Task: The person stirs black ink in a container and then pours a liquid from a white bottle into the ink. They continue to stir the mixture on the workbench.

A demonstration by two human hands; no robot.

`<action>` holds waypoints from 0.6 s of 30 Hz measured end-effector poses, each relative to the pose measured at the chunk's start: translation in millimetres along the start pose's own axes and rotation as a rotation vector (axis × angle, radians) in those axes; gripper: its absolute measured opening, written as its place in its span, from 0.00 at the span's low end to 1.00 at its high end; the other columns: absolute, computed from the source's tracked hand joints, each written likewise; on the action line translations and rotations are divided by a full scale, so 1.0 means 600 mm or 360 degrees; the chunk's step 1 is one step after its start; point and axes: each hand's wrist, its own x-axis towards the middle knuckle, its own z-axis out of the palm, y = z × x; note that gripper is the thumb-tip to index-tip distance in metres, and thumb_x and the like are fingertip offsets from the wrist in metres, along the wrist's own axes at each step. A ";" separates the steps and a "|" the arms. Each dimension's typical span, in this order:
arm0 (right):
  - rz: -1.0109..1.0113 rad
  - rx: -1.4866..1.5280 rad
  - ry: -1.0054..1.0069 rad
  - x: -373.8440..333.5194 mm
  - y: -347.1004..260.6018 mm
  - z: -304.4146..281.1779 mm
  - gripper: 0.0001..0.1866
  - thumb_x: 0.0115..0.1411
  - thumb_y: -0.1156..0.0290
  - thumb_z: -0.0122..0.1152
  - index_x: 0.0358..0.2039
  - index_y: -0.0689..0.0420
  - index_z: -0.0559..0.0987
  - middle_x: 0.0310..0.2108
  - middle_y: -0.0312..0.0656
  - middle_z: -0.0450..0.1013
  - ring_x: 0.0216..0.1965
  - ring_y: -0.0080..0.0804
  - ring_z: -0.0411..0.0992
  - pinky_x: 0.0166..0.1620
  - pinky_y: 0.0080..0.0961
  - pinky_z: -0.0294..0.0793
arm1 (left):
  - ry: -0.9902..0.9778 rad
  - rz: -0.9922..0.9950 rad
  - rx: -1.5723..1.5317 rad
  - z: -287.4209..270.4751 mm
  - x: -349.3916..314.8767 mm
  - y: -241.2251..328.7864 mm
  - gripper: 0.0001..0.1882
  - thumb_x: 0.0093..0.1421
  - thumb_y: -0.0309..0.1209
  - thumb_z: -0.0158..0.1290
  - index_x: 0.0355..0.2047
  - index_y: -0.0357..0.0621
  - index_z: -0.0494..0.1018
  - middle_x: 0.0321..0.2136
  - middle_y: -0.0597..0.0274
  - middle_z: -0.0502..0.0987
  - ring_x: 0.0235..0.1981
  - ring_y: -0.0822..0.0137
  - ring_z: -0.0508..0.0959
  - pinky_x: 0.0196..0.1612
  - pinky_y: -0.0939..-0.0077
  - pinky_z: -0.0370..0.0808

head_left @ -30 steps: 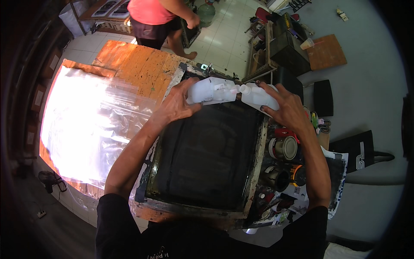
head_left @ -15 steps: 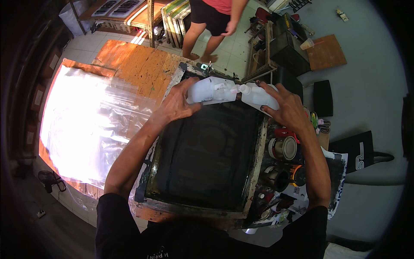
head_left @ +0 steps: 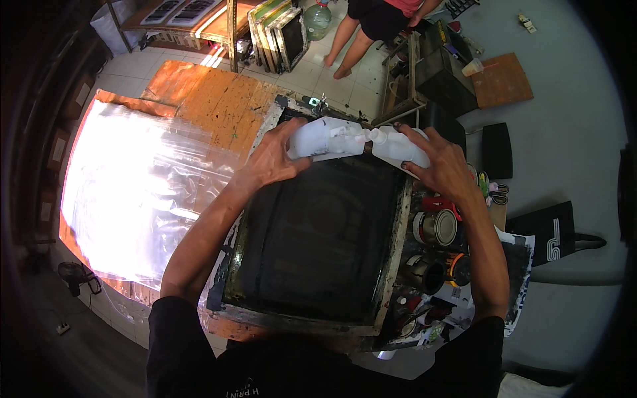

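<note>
A dark screen-printing frame (head_left: 398, 239) with a black mesh (head_left: 305, 245) lies in front of me. Across its far end two whitish plastic bottles lie on their sides, their caps toward each other in the middle. My left hand (head_left: 275, 156) is closed around the body of the left bottle (head_left: 318, 139), thumb on the near side. My right hand (head_left: 441, 159) grips the right bottle (head_left: 401, 149), its dark-stained fingertips spread over the body. A small metal clamp (head_left: 320, 103) stands just beyond the frame's far edge.
Clear plastic sheets (head_left: 133, 199) cover the wooden table's (head_left: 199, 89) left side. Ink cans (head_left: 434, 227) and an orange-banded jar (head_left: 458, 268) crowd the right, near scissors (head_left: 497, 194). Beyond stand leaning frames (head_left: 282, 36), a water jug (head_left: 318, 20) and a barefoot person (head_left: 371, 33).
The person in the background has stepped to the right, uncovering the water jug and a dark leaning frame. Both my hands and the bottles stay practically where they were.
</note>
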 end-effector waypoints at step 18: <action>0.0019 0.0012 -0.0008 0.001 -0.001 -0.002 0.40 0.51 0.63 0.75 0.66 0.36 0.70 0.41 0.45 0.73 0.35 0.46 0.79 0.39 0.42 0.80 | 0.0003 0.0004 0.0018 0.001 0.000 -0.002 0.38 0.48 0.33 0.67 0.59 0.39 0.67 0.44 0.40 0.79 0.42 0.46 0.80 0.46 0.59 0.77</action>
